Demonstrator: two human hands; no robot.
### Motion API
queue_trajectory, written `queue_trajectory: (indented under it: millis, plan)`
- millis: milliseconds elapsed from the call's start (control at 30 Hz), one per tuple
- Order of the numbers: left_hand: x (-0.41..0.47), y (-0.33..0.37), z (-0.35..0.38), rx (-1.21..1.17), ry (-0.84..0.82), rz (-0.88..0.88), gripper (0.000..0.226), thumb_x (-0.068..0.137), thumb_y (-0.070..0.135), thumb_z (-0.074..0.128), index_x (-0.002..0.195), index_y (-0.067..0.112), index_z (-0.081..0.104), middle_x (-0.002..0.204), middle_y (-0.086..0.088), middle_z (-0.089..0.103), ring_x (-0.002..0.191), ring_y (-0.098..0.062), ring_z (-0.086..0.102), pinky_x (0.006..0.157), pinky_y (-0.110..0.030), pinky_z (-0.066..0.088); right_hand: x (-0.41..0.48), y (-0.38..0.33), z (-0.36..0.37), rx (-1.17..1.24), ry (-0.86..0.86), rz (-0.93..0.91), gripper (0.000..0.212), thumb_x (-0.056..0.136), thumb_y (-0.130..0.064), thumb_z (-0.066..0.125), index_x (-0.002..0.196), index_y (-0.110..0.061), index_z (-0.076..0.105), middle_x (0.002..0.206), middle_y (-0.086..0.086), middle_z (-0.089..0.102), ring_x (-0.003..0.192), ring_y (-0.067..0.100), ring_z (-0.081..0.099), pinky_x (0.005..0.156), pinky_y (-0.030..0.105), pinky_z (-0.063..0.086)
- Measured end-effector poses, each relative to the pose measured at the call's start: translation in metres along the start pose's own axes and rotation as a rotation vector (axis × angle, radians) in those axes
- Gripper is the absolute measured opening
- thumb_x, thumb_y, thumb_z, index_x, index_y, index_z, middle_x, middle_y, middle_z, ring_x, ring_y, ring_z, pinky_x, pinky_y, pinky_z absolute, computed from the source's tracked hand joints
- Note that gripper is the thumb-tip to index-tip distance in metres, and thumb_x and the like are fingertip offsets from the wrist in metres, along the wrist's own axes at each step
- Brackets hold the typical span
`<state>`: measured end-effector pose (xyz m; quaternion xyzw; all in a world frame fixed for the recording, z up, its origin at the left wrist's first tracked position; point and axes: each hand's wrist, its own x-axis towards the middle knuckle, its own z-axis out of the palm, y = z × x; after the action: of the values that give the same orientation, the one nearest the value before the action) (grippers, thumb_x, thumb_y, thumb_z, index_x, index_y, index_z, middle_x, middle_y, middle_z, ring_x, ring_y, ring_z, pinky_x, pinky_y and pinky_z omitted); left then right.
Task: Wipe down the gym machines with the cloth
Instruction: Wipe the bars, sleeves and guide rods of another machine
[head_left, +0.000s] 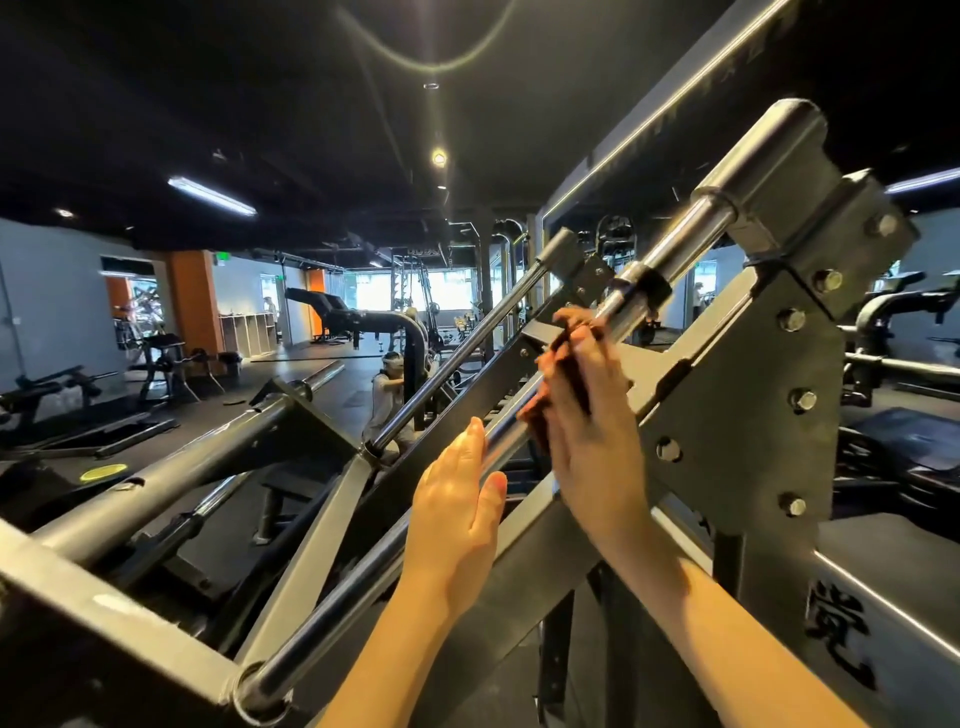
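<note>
Dark cloth (537, 422) wrapped on rod (675, 244), under R hand (589, 415) fingers (575, 323).

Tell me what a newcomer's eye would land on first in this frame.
Two bare hands meet on a slanted chrome rod at centre. The right hand grips a dark cloth around the rod, and the left hand rests against it just below, fingers straight. To the right looms the machine's grey bolted bracket.

On the sloping rod (332, 616), right hand (584, 400) over cloth (535, 421) lies above left hand (457, 514), beside the bolted plate (748, 415).
</note>
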<state>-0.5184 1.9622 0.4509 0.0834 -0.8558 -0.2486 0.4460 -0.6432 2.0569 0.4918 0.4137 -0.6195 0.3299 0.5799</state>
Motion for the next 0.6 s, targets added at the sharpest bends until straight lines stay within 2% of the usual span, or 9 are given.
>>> queue_trajectory:
  millis: [67, 133, 233, 367, 433, 500, 567, 600]
  plan:
    - [0.001, 0.0, 0.001, 0.009, -0.005, -0.004, 0.062, 0.086, 0.063, 0.014, 0.143, 0.038, 0.009, 0.154, 0.014, 0.025, 0.144, -0.004, 0.02, 0.117, -0.024, 0.013, -0.016, -0.005, -0.001, 0.001, -0.094, -0.187, 0.04, 0.095, -0.02, 0.052, 0.133, -0.009, 0.056, 0.147, 0.012, 0.034, 0.139, 0.037, 0.032, 0.101, 0.053, 0.045]
    - [0.001, 0.0, 0.001, 0.004, -0.014, -0.01, 0.063, 0.086, 0.063, 0.014, 0.143, 0.038, 0.008, 0.156, 0.01, 0.026, 0.144, -0.006, 0.02, 0.119, -0.028, 0.015, -0.005, 0.009, -0.011, -0.009, -0.125, -0.284, 0.041, 0.087, -0.017, 0.061, 0.128, -0.012, 0.061, 0.143, 0.012, 0.038, 0.135, 0.036, 0.04, 0.099, 0.048, 0.044]
    - [0.0, -0.001, -0.001, -0.011, -0.022, -0.012, 0.063, 0.086, 0.063, 0.015, 0.144, 0.039, 0.008, 0.154, 0.013, 0.027, 0.143, -0.008, 0.024, 0.119, -0.033, 0.02, 0.029, 0.035, -0.023, -0.077, -0.038, -0.194, 0.035, 0.095, -0.022, 0.049, 0.124, -0.009, 0.062, 0.14, 0.014, 0.044, 0.134, 0.034, 0.04, 0.106, 0.048, 0.036]
    - [0.0, -0.003, 0.0, -0.017, -0.021, -0.012, 0.064, 0.085, 0.065, 0.015, 0.144, 0.04, 0.009, 0.148, 0.023, 0.022, 0.143, -0.004, 0.022, 0.119, -0.028, 0.019, 0.037, 0.025, -0.018, -0.025, 0.02, 0.004, 0.039, 0.102, -0.025, 0.036, 0.128, -0.007, 0.058, 0.143, 0.016, 0.041, 0.139, 0.035, 0.032, 0.11, 0.054, 0.036]
    - [0.0, -0.003, 0.001, -0.014, -0.014, -0.003, 0.064, 0.087, 0.064, 0.016, 0.145, 0.04, 0.009, 0.15, 0.023, 0.021, 0.143, -0.002, 0.021, 0.116, -0.021, 0.015, 0.017, 0.007, -0.009, 0.014, -0.023, -0.104, 0.037, 0.1, -0.024, 0.042, 0.127, -0.006, 0.059, 0.142, 0.012, 0.039, 0.138, 0.035, 0.033, 0.112, 0.054, 0.034]
    - [0.0, -0.003, 0.001, 0.005, -0.019, -0.014, 0.064, 0.086, 0.065, 0.014, 0.145, 0.041, 0.007, 0.151, 0.022, 0.021, 0.143, 0.0, 0.018, 0.113, -0.017, 0.01, 0.005, 0.001, -0.007, -0.029, -0.094, -0.292, 0.033, 0.094, -0.023, 0.049, 0.12, -0.008, 0.063, 0.138, 0.011, 0.045, 0.134, 0.033, 0.038, 0.11, 0.053, 0.033]
    - [-0.001, -0.002, 0.001, 0.009, -0.024, -0.025, 0.064, 0.086, 0.065, 0.014, 0.145, 0.041, 0.006, 0.154, 0.018, 0.023, 0.143, -0.002, 0.018, 0.115, -0.019, 0.011, 0.02, 0.012, -0.013, -0.067, -0.109, -0.397, 0.031, 0.093, -0.026, 0.049, 0.111, -0.01, 0.069, 0.13, 0.013, 0.057, 0.127, 0.032, 0.045, 0.108, 0.049, 0.033]
    - [-0.001, -0.002, 0.001, 0.006, -0.027, -0.025, 0.063, 0.086, 0.065, 0.014, 0.145, 0.041, 0.006, 0.154, 0.017, 0.024, 0.143, -0.002, 0.019, 0.117, -0.022, 0.014, 0.033, 0.019, -0.016, -0.081, -0.107, -0.374, 0.03, 0.093, -0.025, 0.05, 0.109, -0.009, 0.069, 0.127, 0.013, 0.06, 0.124, 0.033, 0.048, 0.109, 0.048, 0.034]
